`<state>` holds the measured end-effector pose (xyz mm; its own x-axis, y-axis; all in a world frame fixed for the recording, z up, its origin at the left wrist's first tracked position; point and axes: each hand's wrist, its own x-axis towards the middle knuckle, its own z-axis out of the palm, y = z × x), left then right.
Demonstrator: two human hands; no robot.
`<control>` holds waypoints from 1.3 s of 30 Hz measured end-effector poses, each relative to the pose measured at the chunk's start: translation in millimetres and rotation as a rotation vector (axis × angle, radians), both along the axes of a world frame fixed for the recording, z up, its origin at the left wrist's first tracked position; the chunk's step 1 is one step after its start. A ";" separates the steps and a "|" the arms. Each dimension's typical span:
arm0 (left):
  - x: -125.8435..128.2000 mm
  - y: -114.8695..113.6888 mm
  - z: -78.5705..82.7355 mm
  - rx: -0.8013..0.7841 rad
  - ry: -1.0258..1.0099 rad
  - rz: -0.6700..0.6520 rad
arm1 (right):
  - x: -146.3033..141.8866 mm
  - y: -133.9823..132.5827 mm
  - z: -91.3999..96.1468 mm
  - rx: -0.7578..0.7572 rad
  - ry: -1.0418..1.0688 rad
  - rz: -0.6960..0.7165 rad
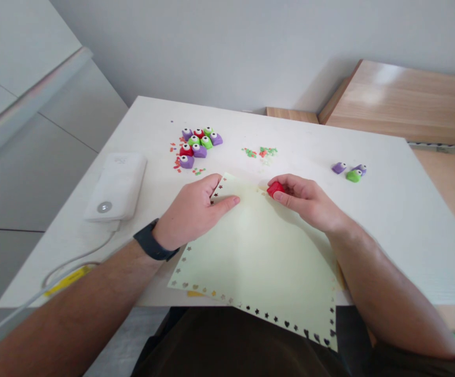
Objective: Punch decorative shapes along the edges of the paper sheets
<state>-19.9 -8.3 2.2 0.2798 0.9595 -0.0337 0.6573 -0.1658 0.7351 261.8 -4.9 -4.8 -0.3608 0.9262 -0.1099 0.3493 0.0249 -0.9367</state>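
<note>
A pale green sheet of paper (258,251) lies across the table's front, its near corner hanging past the edge. Star, heart and flower holes run along its borders. My left hand (196,209) grips the sheet's far left corner, thumb on top and fingers beneath. In my right hand (308,199) is a red craft punch (276,189), pinched between thumb and fingers at the sheet's far edge. A few punched holes show just left of this punch.
Several purple, green and red punches (199,151) cluster at the back left; purple and green punches (353,176) stand right. Paper bits (267,152) lie on the white table (301,139). A white power bank (117,186) with a cable (81,255) sits left.
</note>
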 end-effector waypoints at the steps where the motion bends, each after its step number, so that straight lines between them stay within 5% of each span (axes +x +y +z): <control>1: -0.1 0.1 0.2 0.001 0.003 0.001 | -0.3 0.1 -0.1 -0.003 0.005 -0.009; 12: 0.1 0.9 1.6 0.008 0.060 -0.009 | -3.5 11.9 -13.1 0.027 0.184 -0.214; 39: 1.4 -1.8 4.0 0.016 0.063 -0.016 | -7.7 21.9 -17.5 0.057 0.189 -0.364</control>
